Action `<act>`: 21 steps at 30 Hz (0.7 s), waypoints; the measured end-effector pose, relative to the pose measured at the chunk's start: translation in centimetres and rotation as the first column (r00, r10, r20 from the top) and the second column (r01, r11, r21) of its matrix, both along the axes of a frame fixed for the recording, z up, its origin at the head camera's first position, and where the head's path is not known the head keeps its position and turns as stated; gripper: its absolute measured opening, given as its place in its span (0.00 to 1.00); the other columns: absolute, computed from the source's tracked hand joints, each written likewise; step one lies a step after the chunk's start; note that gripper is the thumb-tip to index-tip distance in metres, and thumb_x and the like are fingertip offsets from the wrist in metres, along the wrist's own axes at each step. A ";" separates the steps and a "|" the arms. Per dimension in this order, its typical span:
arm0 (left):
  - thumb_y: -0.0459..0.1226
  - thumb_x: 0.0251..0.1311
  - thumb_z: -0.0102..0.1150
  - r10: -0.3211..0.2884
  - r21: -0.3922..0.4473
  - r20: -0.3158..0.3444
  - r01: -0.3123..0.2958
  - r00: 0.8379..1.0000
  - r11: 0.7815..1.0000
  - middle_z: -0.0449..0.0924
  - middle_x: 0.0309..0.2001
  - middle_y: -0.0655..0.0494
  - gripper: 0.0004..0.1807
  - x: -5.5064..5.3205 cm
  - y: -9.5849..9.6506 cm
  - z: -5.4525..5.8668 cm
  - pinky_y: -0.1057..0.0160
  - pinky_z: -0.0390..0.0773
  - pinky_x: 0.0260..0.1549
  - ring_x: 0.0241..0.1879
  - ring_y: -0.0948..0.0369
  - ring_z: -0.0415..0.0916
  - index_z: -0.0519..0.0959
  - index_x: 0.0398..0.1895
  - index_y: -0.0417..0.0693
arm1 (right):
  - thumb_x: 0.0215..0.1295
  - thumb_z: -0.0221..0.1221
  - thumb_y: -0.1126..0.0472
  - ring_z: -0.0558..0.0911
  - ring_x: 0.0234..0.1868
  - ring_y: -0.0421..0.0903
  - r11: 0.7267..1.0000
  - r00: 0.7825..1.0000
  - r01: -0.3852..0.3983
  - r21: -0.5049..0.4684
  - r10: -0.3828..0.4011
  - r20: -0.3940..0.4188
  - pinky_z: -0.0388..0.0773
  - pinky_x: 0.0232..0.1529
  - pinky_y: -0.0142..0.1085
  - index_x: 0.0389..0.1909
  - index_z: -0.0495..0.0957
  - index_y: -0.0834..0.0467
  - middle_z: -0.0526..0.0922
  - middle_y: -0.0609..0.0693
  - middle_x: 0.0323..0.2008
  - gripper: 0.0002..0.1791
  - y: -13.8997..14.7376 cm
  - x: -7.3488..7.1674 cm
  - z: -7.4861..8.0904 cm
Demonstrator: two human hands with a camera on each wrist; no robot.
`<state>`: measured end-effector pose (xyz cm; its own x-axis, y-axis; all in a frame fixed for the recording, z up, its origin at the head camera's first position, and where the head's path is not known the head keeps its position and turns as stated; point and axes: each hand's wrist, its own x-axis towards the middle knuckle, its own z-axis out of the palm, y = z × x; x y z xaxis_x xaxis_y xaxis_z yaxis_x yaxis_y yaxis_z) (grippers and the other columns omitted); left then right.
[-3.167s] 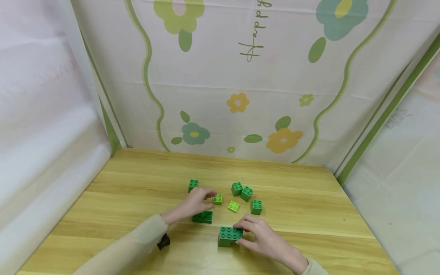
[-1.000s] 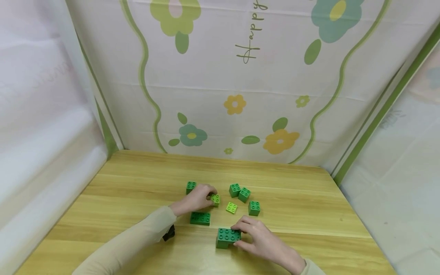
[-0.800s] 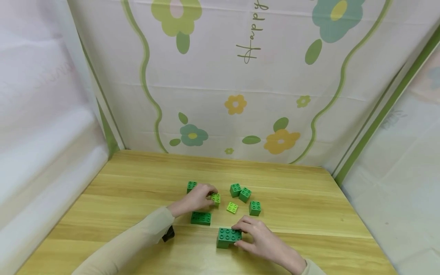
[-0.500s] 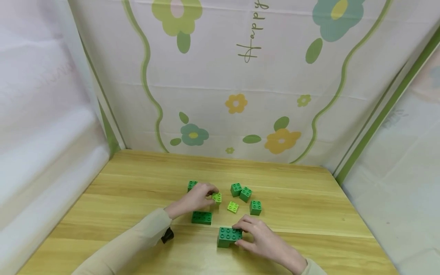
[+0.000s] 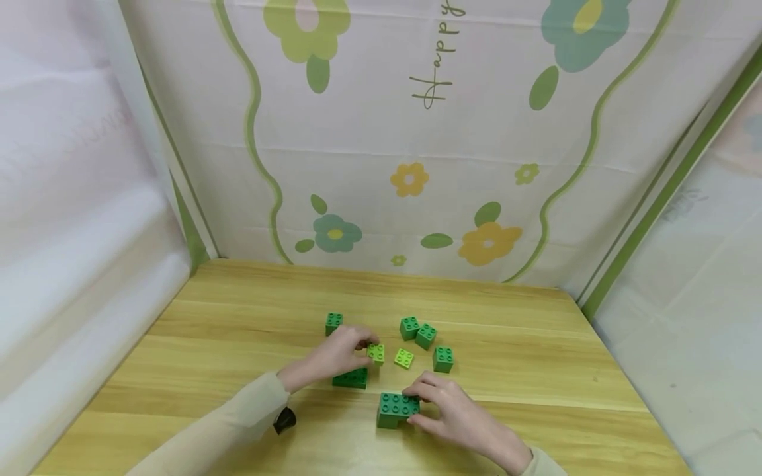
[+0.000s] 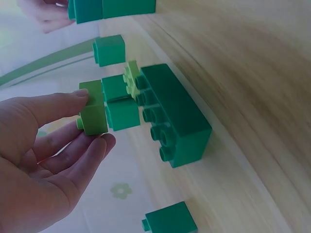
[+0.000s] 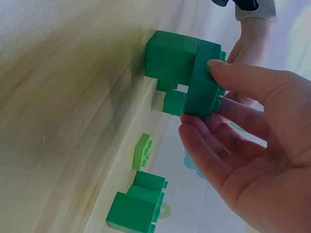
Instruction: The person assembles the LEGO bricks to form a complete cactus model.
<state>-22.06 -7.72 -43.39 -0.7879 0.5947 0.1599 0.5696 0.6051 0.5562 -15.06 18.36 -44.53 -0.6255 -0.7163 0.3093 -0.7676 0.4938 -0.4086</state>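
Observation:
In the head view my left hand (image 5: 339, 352) pinches a lime green toy building brick (image 6: 93, 108) between thumb and fingers, studs facing up. It is held clear of the table, beside a dark green eight-stud brick (image 6: 177, 114) that lies on the wood. My right hand (image 5: 449, 413) grips one end of another green eight-stud brick (image 7: 203, 77). That brick sits on top of a smaller green block (image 7: 171, 57) at its other end, so the gripped end overhangs. A flat lime green four-stud brick (image 5: 403, 358) lies between and beyond the two hands.
Two green four-stud bricks (image 5: 418, 332) stand close together farther back, with another green brick (image 5: 443, 359) to their right. One more green brick (image 5: 334, 322) stands behind my left hand. White printed cloth walls (image 5: 357, 145) enclose the wooden table (image 5: 524, 330) at back and sides.
My left hand has closed on the lime green brick, lifted it, and now draws it slightly toward me. My right hand has stayed on the green brick stack.

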 end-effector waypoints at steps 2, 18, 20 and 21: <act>0.32 0.57 0.69 -0.006 0.004 -0.007 0.006 1.000 1.000 0.86 0.48 0.46 0.16 0.3 0.0 0.1 0.61 0.86 0.41 0.42 0.55 0.83 0.83 0.49 0.39 | 0.61 0.68 0.60 0.81 0.42 0.35 1.000 1.000 -0.001 0.001 0.001 -0.001 0.83 0.41 0.26 0.49 0.81 0.58 0.83 0.46 0.43 0.16 0.0 0.0 0.0; 0.32 0.54 0.71 -0.053 0.058 -0.052 0.056 0.997 0.997 0.86 0.46 0.48 0.16 2.7 0.1 0.3 0.66 0.86 0.41 0.41 0.58 0.84 0.83 0.47 0.42 | 0.60 0.69 0.60 0.82 0.42 0.36 1.000 0.999 -0.019 -0.017 0.018 -0.042 0.82 0.42 0.25 0.48 0.82 0.59 0.82 0.46 0.42 0.16 0.0 0.1 -0.2; 0.32 0.54 0.71 -0.054 0.069 -0.040 0.057 0.998 0.996 0.86 0.46 0.49 0.16 2.9 0.1 0.4 0.66 0.86 0.41 0.41 0.58 0.84 0.83 0.47 0.42 | 0.60 0.68 0.60 0.82 0.42 0.36 1.000 0.999 -0.018 -0.017 0.017 -0.040 0.83 0.42 0.25 0.48 0.82 0.59 0.82 0.46 0.42 0.16 0.0 0.1 -0.2; 0.32 0.54 0.71 -0.055 0.073 -0.035 0.057 0.998 0.996 0.86 0.46 0.49 0.16 3.1 0.1 0.4 0.66 0.86 0.41 0.41 0.58 0.84 0.83 0.47 0.41 | 0.61 0.68 0.60 0.82 0.42 0.36 1.000 0.999 -0.017 -0.016 0.016 -0.037 0.83 0.42 0.25 0.48 0.82 0.59 0.82 0.46 0.42 0.16 0.0 0.1 -0.2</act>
<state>-19.01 -7.57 -42.97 -0.7472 0.6233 0.2306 0.6203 0.5295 0.5786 -14.97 18.38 -44.74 -0.6014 -0.7212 0.3438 -0.7905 0.4745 -0.3873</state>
